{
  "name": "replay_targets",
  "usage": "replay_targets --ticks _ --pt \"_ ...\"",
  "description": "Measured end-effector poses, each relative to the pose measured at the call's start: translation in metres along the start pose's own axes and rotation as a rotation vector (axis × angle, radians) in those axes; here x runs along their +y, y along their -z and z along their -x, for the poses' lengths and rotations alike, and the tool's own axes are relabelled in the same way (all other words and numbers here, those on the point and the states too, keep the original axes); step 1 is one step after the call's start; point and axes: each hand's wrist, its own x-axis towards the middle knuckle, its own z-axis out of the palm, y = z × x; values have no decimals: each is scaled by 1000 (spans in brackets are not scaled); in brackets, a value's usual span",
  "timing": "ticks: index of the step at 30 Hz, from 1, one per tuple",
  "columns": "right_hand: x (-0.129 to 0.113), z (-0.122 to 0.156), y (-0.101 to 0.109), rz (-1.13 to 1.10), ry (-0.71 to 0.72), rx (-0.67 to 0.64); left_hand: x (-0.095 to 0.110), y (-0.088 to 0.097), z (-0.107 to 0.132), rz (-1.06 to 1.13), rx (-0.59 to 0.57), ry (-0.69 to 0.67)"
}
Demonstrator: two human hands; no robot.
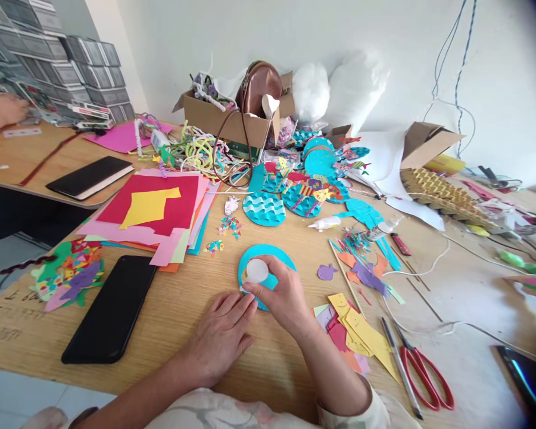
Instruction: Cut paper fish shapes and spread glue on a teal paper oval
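A teal paper disc (280,257) lies flat on the wooden table (178,316) in front of me. My right hand (283,298) rests on the disc, fingers curled around a small round white bottle (255,271) pressed to the paper. My left hand (221,335) lies flat on the table with fingers stretched out, its fingertips at the disc's near left edge, holding nothing.
A black phone (111,310) lies to the left, below a stack of coloured paper (156,214). Paper scraps (355,333), a pen (401,366) and red scissors (424,369) lie to the right. Decorated teal discs (295,190), a cardboard box (232,122) and another person's hand (0,110) are farther back.
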Motion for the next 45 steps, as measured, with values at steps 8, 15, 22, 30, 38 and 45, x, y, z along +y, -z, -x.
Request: replay_targets --ticks 8,15,22,30,38,45 --pt "0 -3 1 -86 -83 3 1 0 0 -1 1 -2" --pt "1 -2 -2 -80 -80 1 1 1 -1 5 -1 2" --pt "1 -5 -1 -14 -64 -4 0 0 1 18 20 -10" --pt "5 -12 -8 37 41 52 0 -2 1 27 17 -7" --pt "5 -9 -8 31 87 47 0 -1 1 23 8 -1" --pt "12 -3 3 -281 -120 150 2 1 -2 7 -19 14"
